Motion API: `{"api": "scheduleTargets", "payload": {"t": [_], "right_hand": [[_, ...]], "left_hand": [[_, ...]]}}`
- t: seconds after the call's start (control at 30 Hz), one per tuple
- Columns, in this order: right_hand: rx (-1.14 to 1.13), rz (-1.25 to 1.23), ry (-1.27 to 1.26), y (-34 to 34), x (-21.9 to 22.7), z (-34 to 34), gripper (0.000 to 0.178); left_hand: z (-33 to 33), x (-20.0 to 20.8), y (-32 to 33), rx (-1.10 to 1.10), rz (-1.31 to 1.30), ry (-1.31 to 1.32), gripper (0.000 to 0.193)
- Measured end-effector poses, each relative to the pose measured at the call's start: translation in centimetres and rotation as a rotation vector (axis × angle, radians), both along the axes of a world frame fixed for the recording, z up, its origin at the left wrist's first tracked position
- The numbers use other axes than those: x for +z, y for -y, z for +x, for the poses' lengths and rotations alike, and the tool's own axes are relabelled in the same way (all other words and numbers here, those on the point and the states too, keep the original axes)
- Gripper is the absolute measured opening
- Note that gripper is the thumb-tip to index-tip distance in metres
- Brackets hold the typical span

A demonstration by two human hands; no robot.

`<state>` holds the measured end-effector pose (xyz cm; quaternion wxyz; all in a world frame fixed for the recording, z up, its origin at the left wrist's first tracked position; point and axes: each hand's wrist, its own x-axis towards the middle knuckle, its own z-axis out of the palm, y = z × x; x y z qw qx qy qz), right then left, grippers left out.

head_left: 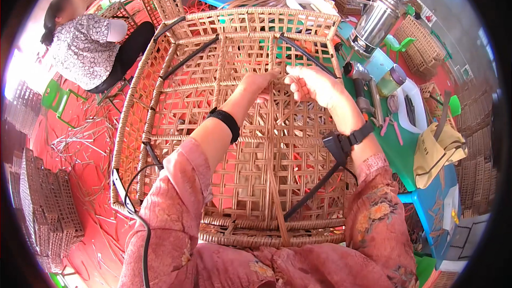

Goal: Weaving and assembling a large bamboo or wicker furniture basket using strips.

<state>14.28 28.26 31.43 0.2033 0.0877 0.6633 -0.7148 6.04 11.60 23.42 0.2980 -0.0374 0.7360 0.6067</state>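
Observation:
A large openwork wicker panel with thick wrapped rims lies in front of me, its lattice woven from flat brown strips. My left hand is closed at the panel's middle rib, fingertips pressed together against the weave. Just to its right, my right hand has its fingers curled in beside the same rib. Whatever thin strand either hand pinches is too small to make out. A loose flat strip runs along the rib toward the near rim. Dark rods brace the panel's corners.
On the right, a green-topped table bears a steel urn, a lidded jar, pink-handled pliers and a tan cloth bag. Another person sits at left by a green chair. Stacked wicker pieces stand at lower left.

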Motion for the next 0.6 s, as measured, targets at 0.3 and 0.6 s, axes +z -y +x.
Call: {"api": "scheduleTargets", "payload": {"t": [0.3, 0.6], "right_hand": [[0.079, 0.235, -0.201, 1.2, 2.4, 2.2, 0.028], [0.102, -0.070, -0.397, 3.6, 6.3, 7.8, 0.026]], "left_hand": [[-0.6, 0.7, 0.0, -0.140, -0.042, -0.083, 0.015], [-0.1, -1.0, -0.6, -0.167, -0.094, -0.038, 0.026]]}}
